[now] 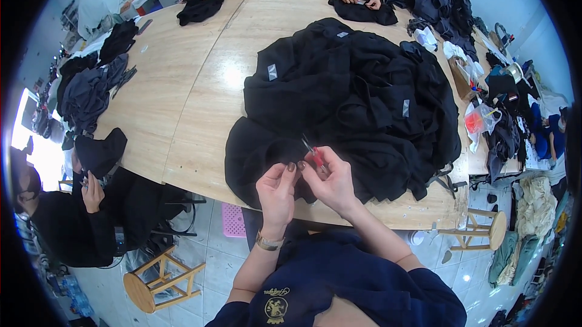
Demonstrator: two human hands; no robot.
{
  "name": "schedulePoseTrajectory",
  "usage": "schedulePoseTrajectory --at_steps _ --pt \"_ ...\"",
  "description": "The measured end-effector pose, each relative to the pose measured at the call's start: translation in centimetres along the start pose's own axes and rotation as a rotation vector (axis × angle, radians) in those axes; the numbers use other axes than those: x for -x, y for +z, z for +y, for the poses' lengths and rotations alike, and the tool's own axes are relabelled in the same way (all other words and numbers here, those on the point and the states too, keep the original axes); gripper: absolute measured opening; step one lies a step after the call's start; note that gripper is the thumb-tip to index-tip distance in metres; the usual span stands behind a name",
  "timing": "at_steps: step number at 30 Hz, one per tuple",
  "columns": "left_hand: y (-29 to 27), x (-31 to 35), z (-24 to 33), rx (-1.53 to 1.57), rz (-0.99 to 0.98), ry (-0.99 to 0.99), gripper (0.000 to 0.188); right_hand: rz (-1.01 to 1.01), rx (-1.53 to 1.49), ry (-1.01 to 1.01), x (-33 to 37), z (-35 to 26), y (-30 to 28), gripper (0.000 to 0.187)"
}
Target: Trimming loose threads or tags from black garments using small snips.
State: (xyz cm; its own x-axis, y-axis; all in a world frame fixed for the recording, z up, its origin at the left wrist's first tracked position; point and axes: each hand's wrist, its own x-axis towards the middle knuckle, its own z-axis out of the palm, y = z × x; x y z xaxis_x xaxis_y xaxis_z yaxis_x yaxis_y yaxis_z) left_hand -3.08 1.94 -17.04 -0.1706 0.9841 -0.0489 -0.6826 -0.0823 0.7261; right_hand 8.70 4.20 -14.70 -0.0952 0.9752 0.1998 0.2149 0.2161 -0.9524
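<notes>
My right hand [333,182] is closed round small red-handled thread snips [317,157], whose dark blades point up and away. Its thumb reaches toward my left hand [277,193], which is closed in a pinch beside it. The two thumbs nearly meet over a large pile of black garments [327,99]. What the left fingertips hold is too small or too dark to make out. On the pile, small pale labels [272,72] show here and there. The near edge of the black cloth lies just under both hands.
A pale wooden table [200,102] carries the pile. Across it, two people handle black pieces [200,10]; another person sits at the left with black cloth [100,151]. Dark garments [91,93] line the left edge. Wooden stools [160,281] stand on the tiled floor.
</notes>
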Motion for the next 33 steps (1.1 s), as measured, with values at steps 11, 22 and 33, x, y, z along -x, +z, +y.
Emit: schedulePoseTrajectory --at_steps 11,22,33 --pt "-0.5 -0.2 0.1 -0.006 -0.011 -0.025 0.008 -0.176 -0.509 0.187 -0.1 -0.6 -1.2 0.007" --pt "-1.1 0.1 -0.3 -0.179 -0.026 0.04 0.009 -0.059 -0.089 -0.037 -0.2 0.4 0.0 0.007" --pt "-0.4 -0.6 1.5 0.222 -0.024 -0.209 0.017 -0.018 0.087 -0.147 0.3 1.1 -1.5 0.015"
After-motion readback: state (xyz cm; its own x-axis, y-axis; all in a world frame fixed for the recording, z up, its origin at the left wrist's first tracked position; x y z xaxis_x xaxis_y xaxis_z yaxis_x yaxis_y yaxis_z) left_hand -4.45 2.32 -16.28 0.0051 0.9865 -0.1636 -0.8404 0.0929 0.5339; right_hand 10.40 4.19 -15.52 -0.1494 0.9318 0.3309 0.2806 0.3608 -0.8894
